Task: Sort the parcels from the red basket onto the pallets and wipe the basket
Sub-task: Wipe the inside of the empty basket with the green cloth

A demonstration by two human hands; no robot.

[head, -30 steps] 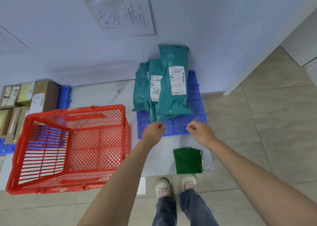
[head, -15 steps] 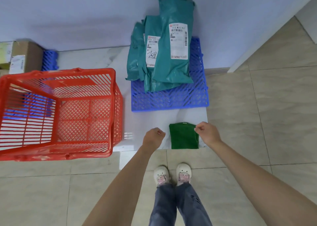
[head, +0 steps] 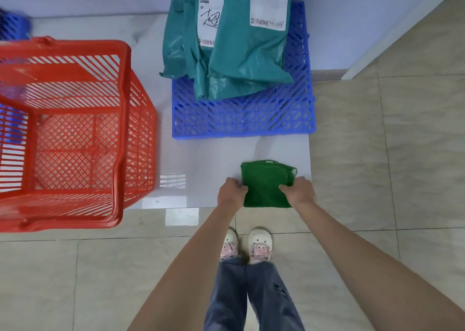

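The folded green cloth [head: 264, 185] lies on the floor between both hands: left hand [head: 231, 191] and right hand [head: 299, 191] each pinch an edge with curled fingers.

Open floor strip runs between red basket [head: 75, 129] and blue pallet [head: 242, 112]; a hand could pass there down to the pale mat [head: 201, 159]. Teal parcels [head: 226, 41] cover the pallet's far part and overhang its left edge; its near rows are bare. Green cloth [head: 264, 185] lies on the mat's near right corner, left hand [head: 232, 191] and right hand [head: 298, 191] at its two sides. Tiled floor [head: 390, 142] right of pallet unobstructed. Wall behind blocks the far side.
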